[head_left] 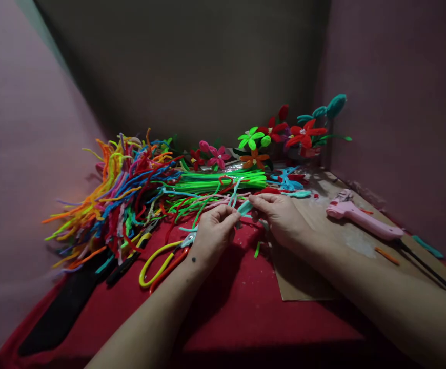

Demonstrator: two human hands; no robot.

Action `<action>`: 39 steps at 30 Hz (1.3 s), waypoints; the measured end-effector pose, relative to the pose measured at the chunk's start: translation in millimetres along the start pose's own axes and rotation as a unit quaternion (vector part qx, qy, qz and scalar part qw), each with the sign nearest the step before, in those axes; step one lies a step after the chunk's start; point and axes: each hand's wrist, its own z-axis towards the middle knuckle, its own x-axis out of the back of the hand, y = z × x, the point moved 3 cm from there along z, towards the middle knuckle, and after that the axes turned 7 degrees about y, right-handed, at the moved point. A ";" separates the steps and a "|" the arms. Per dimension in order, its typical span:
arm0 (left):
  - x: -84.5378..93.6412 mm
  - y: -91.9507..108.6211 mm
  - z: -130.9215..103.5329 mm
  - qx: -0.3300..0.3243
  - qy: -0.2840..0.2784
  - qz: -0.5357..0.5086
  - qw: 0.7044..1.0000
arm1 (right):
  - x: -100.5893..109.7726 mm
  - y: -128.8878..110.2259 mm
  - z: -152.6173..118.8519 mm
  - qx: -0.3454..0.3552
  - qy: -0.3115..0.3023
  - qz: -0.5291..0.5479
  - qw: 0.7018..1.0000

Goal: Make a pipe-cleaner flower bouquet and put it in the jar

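Observation:
Between my two hands is a light teal pipe cleaner (245, 207), folded into a narrow petal-like loop, with loose ends rising above it. My left hand (217, 224) pinches its lower left end between thumb and fingers. At the upper right end, my right hand (275, 214) grips it with thumb and forefinger. Scissors (161, 264) with yellow and orange handles lie by my left wrist, their blades partly hidden behind it. Just past my fingers lies a bundle of green pipe cleaners (223, 180).
A large heap of multicoloured pipe cleaners (123, 189) lies at the left. Finished fuzzy flowers (305, 134) stand along the back. On the right, a pink glue gun (365, 218) rests on a cardboard sheet (303, 279). A red cloth (254, 318) covers the table; walls close in both sides.

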 end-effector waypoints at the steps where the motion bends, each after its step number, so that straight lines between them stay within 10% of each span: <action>1: -0.1 -0.3 0.0 0.000 0.000 0.003 1.000 | 1.0 0.4 0.4 0.001 0.010 -0.004 1.000; 28: -1.1 -12.1 4.1 0.086 -0.064 -0.136 0.985 | -3.2 -7.2 -4.8 -0.022 -0.013 -0.015 1.000; 33: -0.8 -8.8 1.4 -0.048 0.006 0.064 0.997 | -2.6 -4.8 -5.2 -0.036 -0.009 -0.041 0.998; 39: 2.1 -4.3 0.0 -0.274 -0.008 0.248 0.929 | -4.1 -11.1 -6.6 -0.039 -0.011 -0.066 0.997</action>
